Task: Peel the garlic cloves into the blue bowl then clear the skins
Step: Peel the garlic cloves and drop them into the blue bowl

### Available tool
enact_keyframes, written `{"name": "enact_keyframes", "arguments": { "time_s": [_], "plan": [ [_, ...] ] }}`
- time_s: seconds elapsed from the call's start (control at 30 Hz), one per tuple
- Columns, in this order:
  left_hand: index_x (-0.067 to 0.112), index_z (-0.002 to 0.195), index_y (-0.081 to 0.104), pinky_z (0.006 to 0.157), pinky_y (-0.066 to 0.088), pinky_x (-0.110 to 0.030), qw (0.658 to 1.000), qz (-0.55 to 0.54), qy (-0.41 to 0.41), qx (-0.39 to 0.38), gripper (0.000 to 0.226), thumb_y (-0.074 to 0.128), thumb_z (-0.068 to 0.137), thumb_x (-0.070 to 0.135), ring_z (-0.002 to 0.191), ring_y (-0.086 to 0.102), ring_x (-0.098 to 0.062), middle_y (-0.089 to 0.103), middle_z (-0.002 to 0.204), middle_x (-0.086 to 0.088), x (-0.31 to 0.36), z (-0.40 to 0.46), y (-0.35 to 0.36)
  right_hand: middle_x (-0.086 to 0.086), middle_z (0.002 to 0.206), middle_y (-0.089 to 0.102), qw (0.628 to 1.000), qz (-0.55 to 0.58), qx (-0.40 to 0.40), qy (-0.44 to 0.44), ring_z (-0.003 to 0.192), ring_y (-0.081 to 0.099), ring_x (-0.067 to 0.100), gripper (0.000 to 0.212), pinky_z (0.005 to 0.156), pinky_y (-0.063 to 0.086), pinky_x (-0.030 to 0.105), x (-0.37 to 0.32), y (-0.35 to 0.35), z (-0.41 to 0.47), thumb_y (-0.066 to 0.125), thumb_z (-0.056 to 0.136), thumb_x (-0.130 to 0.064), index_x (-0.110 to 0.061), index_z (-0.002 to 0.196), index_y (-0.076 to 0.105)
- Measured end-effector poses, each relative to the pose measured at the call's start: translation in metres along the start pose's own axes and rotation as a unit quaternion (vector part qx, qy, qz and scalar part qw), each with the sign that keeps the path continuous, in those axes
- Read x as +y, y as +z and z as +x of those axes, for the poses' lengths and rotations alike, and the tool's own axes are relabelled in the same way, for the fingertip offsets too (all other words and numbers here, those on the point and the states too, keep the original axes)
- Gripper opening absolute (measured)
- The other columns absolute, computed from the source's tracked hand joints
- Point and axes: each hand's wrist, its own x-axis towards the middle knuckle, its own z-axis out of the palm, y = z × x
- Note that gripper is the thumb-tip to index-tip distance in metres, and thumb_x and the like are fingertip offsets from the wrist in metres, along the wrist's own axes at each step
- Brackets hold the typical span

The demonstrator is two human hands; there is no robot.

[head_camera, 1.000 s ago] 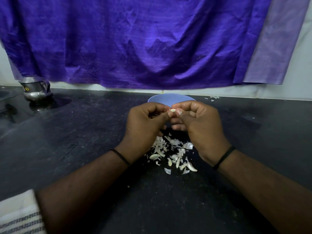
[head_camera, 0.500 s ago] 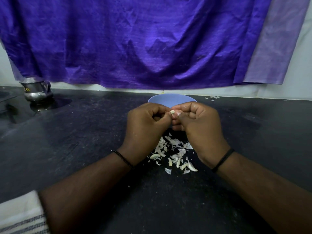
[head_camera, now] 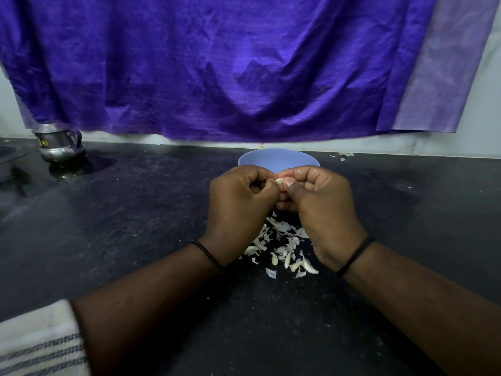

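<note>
Worktop: black, matt, scuffed and flecked with pale specks. At its nearest left corner lies a white cloth with grey stripes, beside the left forearm.

Skins: a loose scatter of pale garlic skins and slivers on the worktop, directly below and just nearer than the fingers, between the two wrists. Whether whole cloves lie among them cannot be told.

Left hand: fingers curled, thumb and forefinger pinching the clove. Thin beaded band at the wrist.

Right hand: fingers curled, thumb tip pressed against the same clove from the other side. Black band at the wrist. The two hands touch at the fingertips.

Clove: small, pale cream, held between both thumbs above the worktop; only its tip shows, the rest hidden by the fingers.

Bowl: blue, upright, just beyond the fingers, its near rim hidden by the knuckles. The visible inside wall is bare; the bottom is out of sight.

Far left of the fingers, a steel jug stands near the wall. Far right of the fingers, a few skin scraps lie at the wall's foot.

Wall: pale, largely covered by a hanging purple cloth, creased, with a lighter strip at its right edge.
</note>
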Motion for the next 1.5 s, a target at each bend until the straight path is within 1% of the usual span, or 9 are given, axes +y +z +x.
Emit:
{"name": "enact_keyframes", "arguments": {
  "time_s": [0.17, 0.4, 0.57, 0.77, 1.1, 1.2, 1.33, 1.4, 1.5],
  "plan": [
    [0.023, 0.076, 0.071, 0.061, 0.061, -0.043, 0.999, -0.027, -0.035, -0.019, 0.021, 0.066, 0.088, 0.006, 0.059, 0.068, -0.016, 0.07, 0.067, 0.002, 0.001, 0.002, 0.0, 0.008, 0.073, 0.073, 0.999, 0.022, -0.016, 0.018, 0.061, 0.07, 0.012, 0.013, 0.056, 0.056, 0.021, -0.005, -0.002, 0.001, 0.057, 0.095, 0.005, -0.002, 0.092, 0.068],
    [0.005, 0.082, 0.069, 0.047, 0.054, -0.03, 0.984, -0.113, -0.11, -0.083, 0.014, 0.06, 0.092, 0.001, 0.048, 0.059, -0.015, 0.064, 0.057, -0.006, 0.002, 0.008, -0.007, 0.004, 0.073, 0.071, 0.993, 0.024, -0.081, 0.082, 0.066, 0.066, 0.011, 0.013, 0.063, 0.056, 0.025, -0.007, -0.013, 0.011, 0.055, 0.097, 0.0, -0.004, 0.098, 0.066],
    [0.009, 0.082, 0.067, 0.043, 0.048, -0.026, 0.978, -0.128, -0.123, -0.111, 0.015, 0.059, 0.094, 0.002, 0.042, 0.055, -0.013, 0.06, 0.051, -0.004, 0.0, 0.01, -0.01, 0.005, 0.072, 0.067, 0.985, 0.054, -0.114, 0.113, 0.063, 0.061, 0.011, 0.015, 0.059, 0.055, 0.022, -0.01, -0.017, 0.014, 0.052, 0.096, 0.004, -0.003, 0.097, 0.065],
    [0.007, 0.085, 0.067, 0.043, 0.05, -0.027, 0.975, -0.131, -0.119, -0.135, 0.014, 0.059, 0.095, 0.003, 0.042, 0.055, -0.012, 0.06, 0.051, -0.002, 0.001, 0.011, -0.013, 0.005, 0.071, 0.067, 0.978, 0.078, -0.134, 0.137, 0.061, 0.06, 0.011, 0.013, 0.057, 0.053, 0.022, -0.012, -0.02, 0.017, 0.052, 0.096, 0.002, -0.003, 0.097, 0.065],
    [-0.012, 0.096, 0.063, 0.043, 0.045, -0.028, 0.946, -0.205, -0.2, -0.151, 0.016, 0.058, 0.095, 0.003, 0.046, 0.053, -0.02, 0.058, 0.067, -0.01, 0.002, 0.012, -0.012, 0.005, 0.07, 0.067, 0.974, 0.102, -0.137, 0.149, 0.06, 0.06, 0.011, 0.014, 0.056, 0.053, 0.022, -0.012, -0.022, 0.019, 0.052, 0.097, 0.0, -0.005, 0.096, 0.064],
    [-0.004, 0.091, 0.066, 0.043, 0.046, -0.029, 0.964, -0.15, -0.172, -0.135, 0.012, 0.06, 0.095, 0.006, 0.047, 0.054, -0.02, 0.058, 0.063, -0.008, -0.002, 0.012, -0.012, 0.004, 0.07, 0.066, 0.981, 0.078, -0.12, 0.128, 0.06, 0.059, 0.011, 0.013, 0.056, 0.053, 0.022, -0.012, -0.022, 0.02, 0.054, 0.097, 0.0, -0.005, 0.095, 0.065],
    [0.013, 0.086, 0.068, 0.048, 0.049, -0.028, 0.99, -0.035, -0.069, -0.122, 0.007, 0.065, 0.093, 0.015, 0.05, 0.06, -0.015, 0.063, 0.068, 0.007, -0.006, 0.01, -0.012, 0.003, 0.07, 0.066, 0.992, -0.003, -0.089, 0.094, 0.059, 0.059, 0.011, 0.014, 0.055, 0.052, 0.023, -0.009, -0.021, 0.021, 0.056, 0.095, 0.002, -0.006, 0.091, 0.067],
    [0.02, 0.089, 0.069, 0.05, 0.05, -0.031, 0.992, -0.023, -0.028, -0.12, 0.003, 0.072, 0.089, 0.019, 0.054, 0.061, -0.026, 0.065, 0.08, 0.004, -0.004, 0.01, -0.013, 0.003, 0.07, 0.067, 0.992, -0.021, -0.085, 0.089, 0.06, 0.059, 0.011, 0.015, 0.055, 0.052, 0.023, -0.009, -0.021, 0.022, 0.057, 0.094, 0.002, -0.007, 0.09, 0.068],
    [0.026, 0.093, 0.071, 0.047, 0.05, -0.031, 0.994, -0.046, 0.0, -0.104, 0.016, 0.077, 0.085, 0.014, 0.054, 0.06, -0.035, 0.067, 0.084, 0.0, -0.003, 0.012, -0.015, 0.004, 0.071, 0.067, 0.991, -0.047, -0.088, 0.086, 0.06, 0.059, 0.011, 0.014, 0.055, 0.052, 0.024, -0.01, -0.023, 0.023, 0.059, 0.093, 0.0, -0.008, 0.089, 0.069]
  ]
}}
